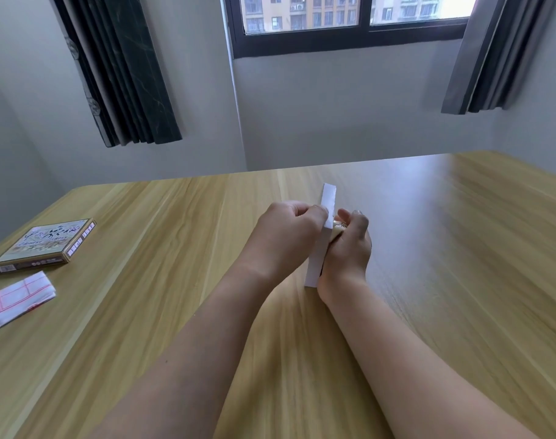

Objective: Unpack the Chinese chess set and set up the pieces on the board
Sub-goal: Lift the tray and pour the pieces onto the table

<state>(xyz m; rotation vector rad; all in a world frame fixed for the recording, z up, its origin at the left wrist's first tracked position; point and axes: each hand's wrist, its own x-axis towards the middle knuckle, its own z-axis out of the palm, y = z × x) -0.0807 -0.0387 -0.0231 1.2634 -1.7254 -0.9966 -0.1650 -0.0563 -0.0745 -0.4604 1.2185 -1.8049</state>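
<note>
- Head view looks down a long wooden table (444,248), far edge running under a window (349,23) with dark curtains either side.
- Left hand (289,236) is curled and pinching the upper edge of a white inner box (318,258), which stands on its edge mid-table with a flap sticking up at the top.
- Right hand (349,245) is curled against the other side of that box, fingers wrapped around pale round chess pieces (339,229); one shows a dark character, too small to read.
- Loads of bare wood to the right and in front of the hands.
- Over by the left edge lies the printed box sleeve (45,245), flat, with big brush-style characters on top and small print down the side, blurry, can't make it out.
- Just beside it, nearer me, sits the folded paper board (18,299), white with red lines.
</note>
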